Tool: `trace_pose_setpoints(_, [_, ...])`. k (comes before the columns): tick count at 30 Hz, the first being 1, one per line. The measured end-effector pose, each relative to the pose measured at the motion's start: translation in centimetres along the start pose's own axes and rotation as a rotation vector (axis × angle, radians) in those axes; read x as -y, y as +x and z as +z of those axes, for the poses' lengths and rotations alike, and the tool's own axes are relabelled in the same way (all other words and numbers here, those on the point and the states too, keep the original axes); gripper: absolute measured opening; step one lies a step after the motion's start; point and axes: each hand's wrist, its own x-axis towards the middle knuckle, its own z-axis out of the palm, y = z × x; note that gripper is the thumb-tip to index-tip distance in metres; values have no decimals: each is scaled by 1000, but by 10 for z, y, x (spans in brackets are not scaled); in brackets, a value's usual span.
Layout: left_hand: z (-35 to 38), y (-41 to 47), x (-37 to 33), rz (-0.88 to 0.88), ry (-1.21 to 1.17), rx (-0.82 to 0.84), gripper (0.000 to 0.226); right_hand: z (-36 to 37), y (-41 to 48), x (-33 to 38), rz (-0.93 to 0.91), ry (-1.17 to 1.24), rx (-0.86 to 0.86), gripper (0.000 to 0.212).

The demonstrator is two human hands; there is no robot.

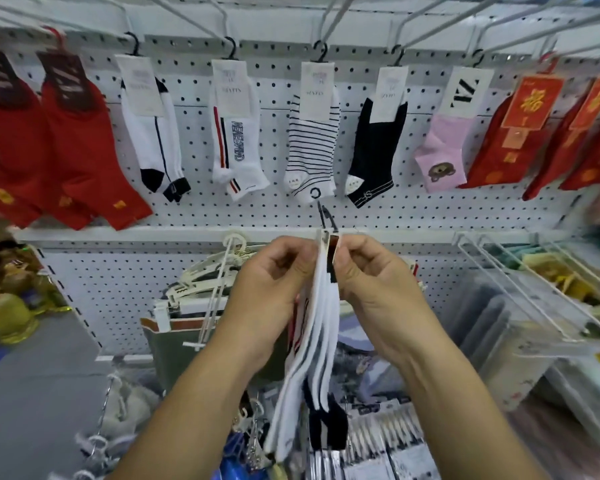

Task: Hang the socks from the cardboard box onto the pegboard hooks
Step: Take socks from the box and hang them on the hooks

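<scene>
Both hands are up at centre frame with the bundle of white socks (321, 323) dangling between them. The left hand (274, 275) has a pinching grip on the top cards on its side, the right hand (371, 271) pinches the outermost pair, and the little black hangers (327, 216) poke up just above the fingers. I'd peel off only that one pair with the right while the left squeezes the rest so nothing slides out, then turn its hanger square before lifting. My guess is it goes with the white-and-black pair (149, 133) in the upper left-centre of the pegboard (413, 209).
</scene>
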Motion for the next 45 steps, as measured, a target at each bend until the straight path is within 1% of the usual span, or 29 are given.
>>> trace_pose_setpoints(2, [-7, 8, -2, -12, -73, 13, 13, 4, 7, 0, -1, 14, -5, 62])
trace_pose_setpoints(5, [-22, 20, -4, -7, -137, 6, 14, 7, 14, 3, 20, 89, -47, 49])
trace_pose_setpoints(8, [-36, 29, -6, 14, -85, 11, 20, 6, 18, 6, 0, 80, -84, 35])
trace_pose_setpoints(10, [-44, 33, -7, 26, -70, -4, 26, 6, 20, 9, -26, 57, -121, 31])
trace_pose_setpoints(12, [-51, 36, -8, 20, -68, -47, 29, 6, 21, 10, -52, 33, -168, 30])
trace_pose_setpoints(15, [-62, 43, -11, 21, -14, -131, 15, 8, 22, 12, -83, -19, -232, 27])
trace_pose_setpoints(19, [-73, 55, -13, 35, 87, -208, 10, 15, 26, 17, -111, -70, -304, 29])
trace_pose_setpoints(24, [-81, 60, -18, 45, 261, -218, 8, 26, 33, 19, -181, -336, -375, 29])
trace_pose_setpoints(26, [-84, 64, -20, 50, 302, -210, 8, 30, 38, 20, -214, -424, -369, 24])
trace_pose_setpoints(28, [-86, 70, -23, 47, 293, -199, 8, 32, 47, 24, -242, -475, -356, 20])
trace_pose_setpoints(32, [-99, 83, -31, 29, 235, -232, 8, 37, 70, 38, -217, -484, -334, 18])
trace_pose_setpoints(36, [-121, 91, -42, 106, 179, -375, 17, 58, 92, 47, -192, -447, -222, 23])
trace_pose_setpoints(39, [-148, 96, -52, 148, 97, -515, 13, 88, 112, 49, -215, -422, -158, 23])
trace_pose_setpoints(40, [-158, 98, -54, 151, 69, -553, 12, 99, 120, 50, -226, -406, -145, 21])
trace_pose_setpoints(43, [-183, 100, -62, 154, 40, -637, 10, 133, 141, 51, -283, -375, -104, 8])
trace_pose_setpoints(45, [-196, 100, -66, 169, 33, -675, 9, 156, 154, 48, -313, -391, -50, 9])
